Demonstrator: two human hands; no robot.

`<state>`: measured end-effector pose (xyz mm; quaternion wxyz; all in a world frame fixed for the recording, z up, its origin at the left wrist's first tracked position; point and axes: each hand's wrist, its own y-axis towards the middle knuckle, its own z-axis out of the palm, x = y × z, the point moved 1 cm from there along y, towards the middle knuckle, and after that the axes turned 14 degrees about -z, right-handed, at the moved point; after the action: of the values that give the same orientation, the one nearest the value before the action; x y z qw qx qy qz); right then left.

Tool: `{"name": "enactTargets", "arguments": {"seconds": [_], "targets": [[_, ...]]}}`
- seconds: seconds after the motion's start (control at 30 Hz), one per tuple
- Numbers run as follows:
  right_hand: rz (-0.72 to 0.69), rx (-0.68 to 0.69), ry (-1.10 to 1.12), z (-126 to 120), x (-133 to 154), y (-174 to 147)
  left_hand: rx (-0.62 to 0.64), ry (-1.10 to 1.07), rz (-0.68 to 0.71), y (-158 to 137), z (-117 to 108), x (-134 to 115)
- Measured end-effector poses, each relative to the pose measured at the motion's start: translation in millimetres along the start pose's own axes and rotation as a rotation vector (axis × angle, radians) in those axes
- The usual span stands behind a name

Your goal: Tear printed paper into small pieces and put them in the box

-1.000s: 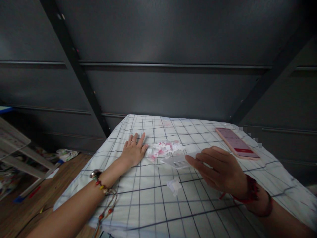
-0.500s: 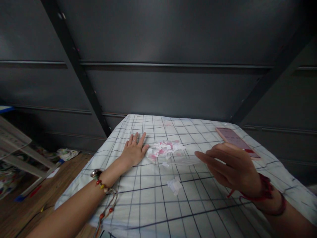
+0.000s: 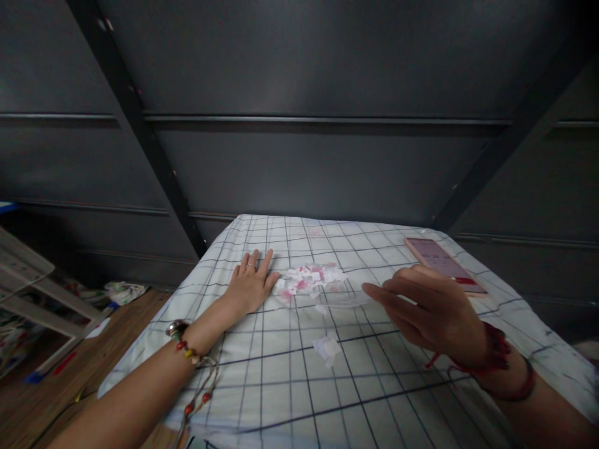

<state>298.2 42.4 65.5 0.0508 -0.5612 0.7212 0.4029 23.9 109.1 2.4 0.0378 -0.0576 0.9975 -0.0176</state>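
A clear plastic bag (image 3: 344, 300) lies flat on a white checked cloth, with torn white and pink paper scraps (image 3: 309, 279) bunched in it. My left hand (image 3: 250, 287) rests flat on the cloth, fingers spread, its thumb at the bag's left end. At the other end, my right hand (image 3: 425, 308) has bent fingers closed at the bag's edge; the exact grip is partly hidden. Nearer me, a small pile of pale paper scraps (image 3: 326, 350) sits on the cloth, and one scrap (image 3: 321, 309) lies by the bag's front edge.
A pink phone (image 3: 442, 262) with its screen lit lies behind my right hand. Dark metal panels (image 3: 299, 168) stand beyond the checked cloth (image 3: 281, 386). To the left are a white frame (image 3: 51, 293) and a wooden floor (image 3: 88, 368) with scattered items.
The view has shifted slightly, so everything sits a little further left. Both hands keep nearly the same place beside the bag.
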Motion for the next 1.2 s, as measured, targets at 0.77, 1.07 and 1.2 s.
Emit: {"name": "enactTargets", "arguments": {"seconds": [0.77, 1.07, 1.2], "targets": [[0.093, 0.028, 0.104, -14.3, -13.5, -13.4, -0.042, -0.042, 0.041, 3.9, 6.6, 3.5], [0.083, -0.044, 0.056, -6.5, -4.8, -8.9, -0.043, -0.051, 0.036, 3.2, 4.0, 1.4], [0.074, -0.021, 0.054, -4.5, -6.1, -10.9, -0.029, -0.056, 0.023, 2.8, 3.5, 0.7]]}}
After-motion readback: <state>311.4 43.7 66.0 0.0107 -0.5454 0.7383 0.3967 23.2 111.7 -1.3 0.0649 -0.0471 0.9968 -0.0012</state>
